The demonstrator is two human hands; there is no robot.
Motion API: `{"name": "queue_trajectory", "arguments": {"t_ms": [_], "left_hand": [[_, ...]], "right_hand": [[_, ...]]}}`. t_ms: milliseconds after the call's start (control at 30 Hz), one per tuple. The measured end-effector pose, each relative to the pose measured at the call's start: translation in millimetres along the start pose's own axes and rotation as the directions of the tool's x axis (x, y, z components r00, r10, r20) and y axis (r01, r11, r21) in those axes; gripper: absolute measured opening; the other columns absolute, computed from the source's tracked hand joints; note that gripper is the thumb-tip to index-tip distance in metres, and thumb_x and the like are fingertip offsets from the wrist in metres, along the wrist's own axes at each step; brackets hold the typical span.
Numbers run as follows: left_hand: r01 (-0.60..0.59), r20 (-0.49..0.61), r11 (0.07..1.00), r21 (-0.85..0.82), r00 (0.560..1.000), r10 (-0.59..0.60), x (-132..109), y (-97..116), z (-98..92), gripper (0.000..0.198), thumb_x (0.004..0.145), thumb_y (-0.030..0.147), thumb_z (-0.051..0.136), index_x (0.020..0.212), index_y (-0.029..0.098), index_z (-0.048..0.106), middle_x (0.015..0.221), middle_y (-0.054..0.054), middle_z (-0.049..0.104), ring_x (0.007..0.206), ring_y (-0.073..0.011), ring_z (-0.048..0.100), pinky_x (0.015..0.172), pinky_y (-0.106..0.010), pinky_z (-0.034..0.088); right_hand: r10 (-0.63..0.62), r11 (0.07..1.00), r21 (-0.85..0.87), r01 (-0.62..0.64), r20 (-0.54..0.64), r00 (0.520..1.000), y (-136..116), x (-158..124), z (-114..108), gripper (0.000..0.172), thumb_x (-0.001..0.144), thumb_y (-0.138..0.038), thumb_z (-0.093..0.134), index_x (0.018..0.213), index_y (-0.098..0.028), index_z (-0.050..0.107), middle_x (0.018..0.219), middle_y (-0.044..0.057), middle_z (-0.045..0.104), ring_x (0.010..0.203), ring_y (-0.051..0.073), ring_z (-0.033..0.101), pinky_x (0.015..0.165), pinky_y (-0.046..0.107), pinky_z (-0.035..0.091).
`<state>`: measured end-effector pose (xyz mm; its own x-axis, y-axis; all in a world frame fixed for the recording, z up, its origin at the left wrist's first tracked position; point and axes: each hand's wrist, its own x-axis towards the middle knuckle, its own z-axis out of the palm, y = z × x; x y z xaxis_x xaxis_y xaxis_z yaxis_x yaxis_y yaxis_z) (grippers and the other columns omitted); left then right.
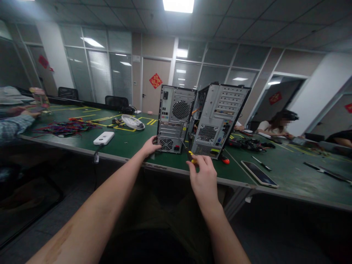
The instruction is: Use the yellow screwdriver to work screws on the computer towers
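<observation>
Two desktop computer cases stand upright side by side with their back panels towards me. At the lower left corner of the left computer case (172, 126), my left hand (150, 147) grips the edge, thumb on the back panel and the other fingers partly hidden along the side. My right hand (202, 171) is closed round the black and yellow handle of a screwdriver (190, 154). Its thin shaft points up and left to the lower right edge of that case; whether the tip touches a screw is too small to tell. The right computer case (210, 117) stands just beyond the screwdriver.
A red and black tool handle (225, 160) lies by the right case. Further right are a phone (259, 173), a thin metal tool (261, 163) and dark cables (249, 143). Leftwards lie a white power bank (103, 138), tangled wires (70, 127) and a racket-like white object (133, 122). People sit at both sides.
</observation>
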<state>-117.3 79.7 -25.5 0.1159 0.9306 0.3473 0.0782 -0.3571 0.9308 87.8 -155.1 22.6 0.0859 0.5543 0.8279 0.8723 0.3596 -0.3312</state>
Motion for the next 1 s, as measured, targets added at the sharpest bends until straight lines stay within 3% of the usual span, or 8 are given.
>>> {"name": "queue_trajectory", "arguments": {"t_ms": [167, 367, 567, 767, 1000], "left_hand": [[-0.004, 0.008, 1.0, 0.007, 1.0, 0.004, -1.6, 2.3, -0.7, 0.072, 0.068, 0.012, 0.082, 0.135, 0.016, 0.057, 0.136, -0.015, 0.066, 0.122, -0.028, 0.066, 0.109, -0.044, 0.049], [-0.007, 0.004, 1.0, 0.02, 1.0, 0.007, -1.8, 2.7, -0.8, 0.07, 0.068, 0.012, 0.082, 0.134, 0.014, 0.058, 0.135, -0.017, 0.067, 0.122, -0.0298, 0.066, 0.11, -0.046, 0.048], [-0.011, -0.001, 1.0, 0.022, 1.0, 0.011, -1.2, 2.5, -0.8, 0.07, 0.067, 0.011, 0.083, 0.132, 0.015, 0.059, 0.134, -0.016, 0.067, 0.122, -0.0291, 0.066, 0.11, -0.045, 0.048], [0.009, 0.009, 1.0, -0.002, 1.0, -0.009, -0.5, 2.3, 0.4, 0.07, 0.07, 0.01, 0.079, 0.136, 0.012, 0.056, 0.138, -0.019, 0.065, 0.124, -0.0285, 0.065, 0.111, -0.045, 0.047], [0.007, 0.002, 1.0, 0.007, 1.0, -0.007, -0.9, 2.6, -0.5, 0.073, 0.066, 0.011, 0.083, 0.135, 0.014, 0.057, 0.137, -0.017, 0.065, 0.124, -0.0294, 0.065, 0.112, -0.047, 0.046]], "right_hand": [[-0.002, 1.0, -0.004, 0.002, 0.022, 1.0, -0.4, 0.1, -1.1, 0.016, 0.093, -0.016, 0.052, 0.104, -0.019, 0.064, 0.106, 0.011, 0.066, 0.098, 0.026, 0.065, 0.087, 0.039, 0.053], [0.018, 1.0, 0.005, -0.018, 0.02, 1.0, 2.3, 0.2, 2.4, 0.01, 0.096, -0.024, 0.054, 0.098, -0.019, 0.062, 0.098, 0.01, 0.067, 0.09, 0.025, 0.065, 0.082, 0.038, 0.053], [0.028, 0.999, 0.021, -0.028, 0.021, 0.999, 1.3, 0.3, 2.0, 0.018, 0.098, -0.028, 0.053, 0.11, -0.02, 0.065, 0.101, 0.01, 0.068, 0.09, 0.024, 0.066, 0.083, 0.038, 0.052], [0.024, 0.999, 0.043, -0.024, -0.009, 1.0, 1.1, 1.0, 3.0, 0.015, 0.098, -0.029, 0.056, 0.101, -0.019, 0.066, 0.103, 0.01, 0.067, 0.091, 0.024, 0.066, 0.083, 0.037, 0.053], [0.021, 0.999, 0.03, -0.02, -0.023, 1.0, 2.4, 1.5, 3.4, 0.021, 0.099, -0.028, 0.052, 0.106, -0.02, 0.07, 0.101, 0.01, 0.065, 0.091, 0.023, 0.066, 0.084, 0.038, 0.053]]}}
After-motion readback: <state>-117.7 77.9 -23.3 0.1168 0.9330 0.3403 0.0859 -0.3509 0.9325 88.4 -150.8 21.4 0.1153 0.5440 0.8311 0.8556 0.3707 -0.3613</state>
